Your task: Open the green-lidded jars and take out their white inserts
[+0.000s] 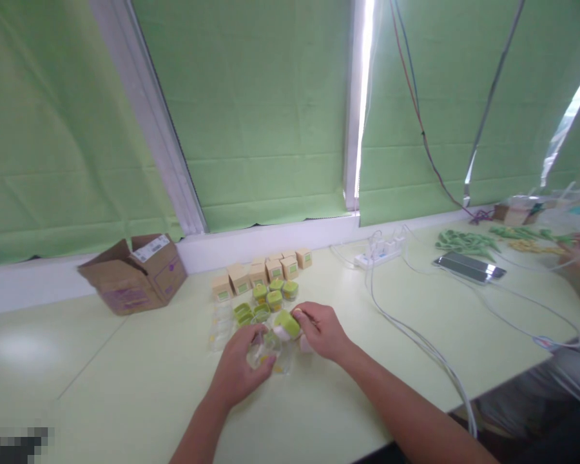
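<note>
Green lid (289,322), cartons (258,276) beyond, cardboard box (142,280), cables (429,350)

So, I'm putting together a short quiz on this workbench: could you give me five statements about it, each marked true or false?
1. An open brown cardboard box stands left of both hands. True.
2. The left hand holds a green cloth. False: it holds a clear plastic container.
3. The right hand has its fingers on a small green-and-white piece. True.
4. The white plastic power strip lies left of the small tan boxes with green labels. False: it lies to their right.
5. The flat dark rectangular device sits inside the cardboard box. False: it lies on the pale yellow-green table.
</note>
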A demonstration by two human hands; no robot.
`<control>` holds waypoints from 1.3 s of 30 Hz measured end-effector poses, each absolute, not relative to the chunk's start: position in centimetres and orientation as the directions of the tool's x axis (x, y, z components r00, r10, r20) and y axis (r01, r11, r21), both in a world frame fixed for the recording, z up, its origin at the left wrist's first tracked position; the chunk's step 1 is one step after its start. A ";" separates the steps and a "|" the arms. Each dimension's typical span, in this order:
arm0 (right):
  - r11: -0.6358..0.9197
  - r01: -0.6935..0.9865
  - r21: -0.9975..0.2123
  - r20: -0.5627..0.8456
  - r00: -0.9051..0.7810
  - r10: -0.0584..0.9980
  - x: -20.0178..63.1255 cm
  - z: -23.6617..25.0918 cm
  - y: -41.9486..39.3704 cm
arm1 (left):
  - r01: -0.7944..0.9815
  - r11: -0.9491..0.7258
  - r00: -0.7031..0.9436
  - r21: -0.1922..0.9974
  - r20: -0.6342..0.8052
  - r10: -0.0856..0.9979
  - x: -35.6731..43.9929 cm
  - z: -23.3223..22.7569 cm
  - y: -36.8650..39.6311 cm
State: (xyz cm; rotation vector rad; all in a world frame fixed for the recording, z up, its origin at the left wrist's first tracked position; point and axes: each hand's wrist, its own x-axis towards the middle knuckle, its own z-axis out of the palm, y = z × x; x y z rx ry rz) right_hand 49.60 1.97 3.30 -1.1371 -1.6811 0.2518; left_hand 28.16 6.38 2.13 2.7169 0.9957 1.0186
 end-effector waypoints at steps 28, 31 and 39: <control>0.437 0.276 -0.856 0.488 0.153 0.859 50.8 2.2 3.4 | 0.762 -0.643 0.571 0.076 0.389 0.723 24.3 0.7 9.9; 0.388 0.166 -0.906 0.411 0.129 0.903 50.7 1.9 3.7 | 0.809 -0.584 0.517 0.066 0.393 0.760 24.2 0.6 10.1; 0.062 -0.063 -0.996 0.069 -0.109 0.992 49.6 1.7 3.2 | 0.639 -0.762 0.589 0.103 0.571 0.571 26.7 1.3 8.4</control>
